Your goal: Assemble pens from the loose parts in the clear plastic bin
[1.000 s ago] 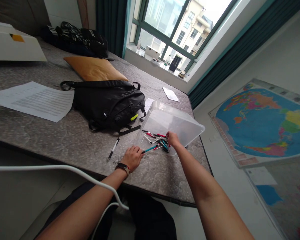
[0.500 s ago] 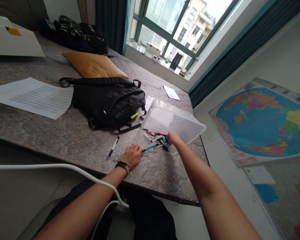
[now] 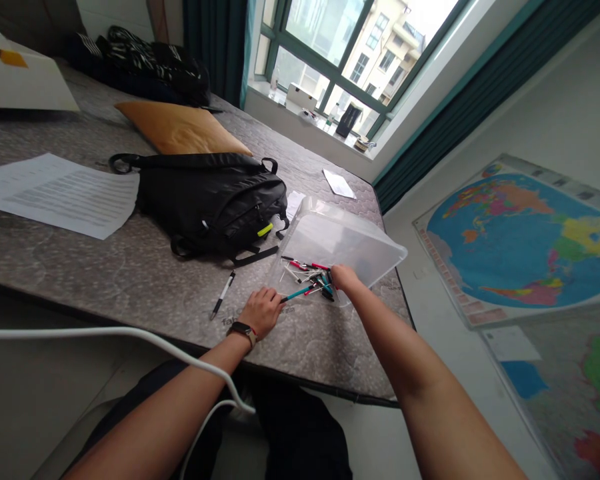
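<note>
On a grey mattress (image 3: 310,350), loose pens (image 3: 325,288) in a clear bin (image 3: 353,238) lie just left of the nearer right hand (image 3: 343,277), its grip hidden, while a teal pen (image 3: 298,294) pinched by the left hand (image 3: 261,311) points rightward at them.

Teal-black pen (image 3: 297,294); heaped pens (image 3: 314,279) red, black, white, teal. Backpack (image 3: 215,203) black, tag (image 3: 265,231) lime-yellow. Mattress (image 3: 155,267) mottled grey-brown.

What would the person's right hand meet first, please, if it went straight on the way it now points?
Most likely the loose pens, which lie just ahead of the right hand in the clear plastic bin; the bin's wall seems to come after them, though depth is hard to judge.
</note>
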Tool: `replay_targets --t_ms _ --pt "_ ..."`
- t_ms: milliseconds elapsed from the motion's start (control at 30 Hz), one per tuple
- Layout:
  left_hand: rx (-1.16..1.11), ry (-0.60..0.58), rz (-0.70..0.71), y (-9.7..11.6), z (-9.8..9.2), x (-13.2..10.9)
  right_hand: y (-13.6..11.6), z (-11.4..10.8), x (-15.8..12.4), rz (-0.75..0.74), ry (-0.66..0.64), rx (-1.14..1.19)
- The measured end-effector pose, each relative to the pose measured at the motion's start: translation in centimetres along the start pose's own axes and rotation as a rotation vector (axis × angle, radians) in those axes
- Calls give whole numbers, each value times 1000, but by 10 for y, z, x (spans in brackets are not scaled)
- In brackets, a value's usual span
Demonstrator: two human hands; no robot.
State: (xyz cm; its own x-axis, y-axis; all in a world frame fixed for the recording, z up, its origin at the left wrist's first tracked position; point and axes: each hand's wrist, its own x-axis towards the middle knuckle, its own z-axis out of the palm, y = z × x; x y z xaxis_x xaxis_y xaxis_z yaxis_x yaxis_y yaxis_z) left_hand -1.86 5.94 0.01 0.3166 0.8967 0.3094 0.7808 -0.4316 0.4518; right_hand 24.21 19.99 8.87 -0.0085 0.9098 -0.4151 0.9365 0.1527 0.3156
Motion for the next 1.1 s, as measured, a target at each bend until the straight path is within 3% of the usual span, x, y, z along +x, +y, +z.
replay_targets --t_ms 800,1100 --pt "45 9 21 0 0 1 -5 5 -19 -35 -21 -49" --pt "24 35 39 -1 0 0 -5 19 -30 -42 23 -10"
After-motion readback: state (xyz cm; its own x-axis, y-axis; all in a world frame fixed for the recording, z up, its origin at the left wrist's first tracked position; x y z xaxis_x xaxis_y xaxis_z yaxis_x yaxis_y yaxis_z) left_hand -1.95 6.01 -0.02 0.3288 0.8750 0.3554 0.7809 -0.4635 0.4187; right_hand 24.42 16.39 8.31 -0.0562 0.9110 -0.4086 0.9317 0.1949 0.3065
